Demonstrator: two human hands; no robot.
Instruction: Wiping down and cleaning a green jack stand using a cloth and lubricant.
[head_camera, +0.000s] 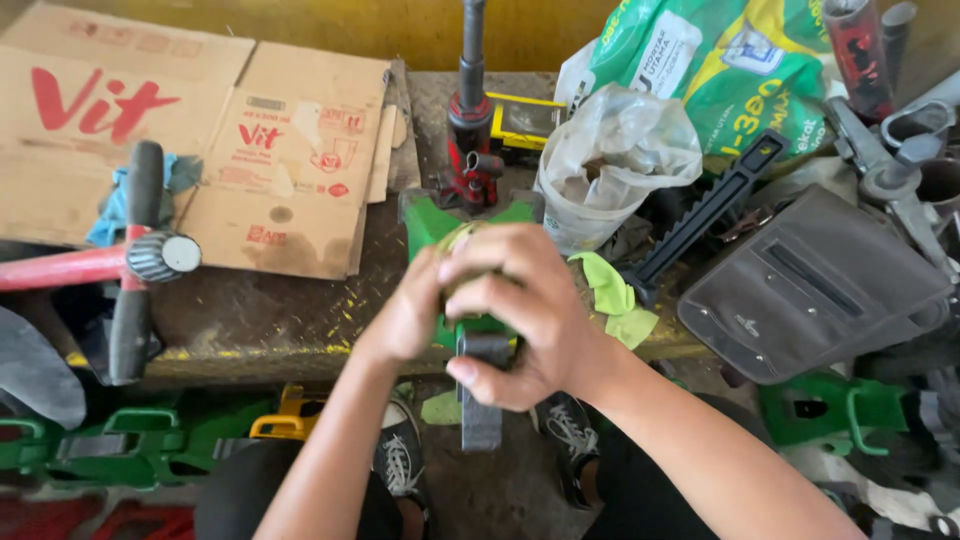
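Both my hands are closed around a green metal fixture (428, 222) at the front edge of a worn workbench (260, 318). My right hand (520, 310) wraps over its top, thumb pressed on a grey metal bar (480, 415) that hangs down from it. My left hand (408, 318) grips the fixture's left side. What lies under my fingers is hidden. A red bottle jack (470, 140) stands upright just behind the fixture.
Flattened cardboard (190, 130) covers the bench's left. A red-and-black handled tool (135, 258) lies at the left edge. Plastic bags (615, 160), a black bar (700, 215), a yellow-green rag (615, 300) and a grey pouch (810, 285) crowd the right. Green parts (120, 445) lie on the floor.
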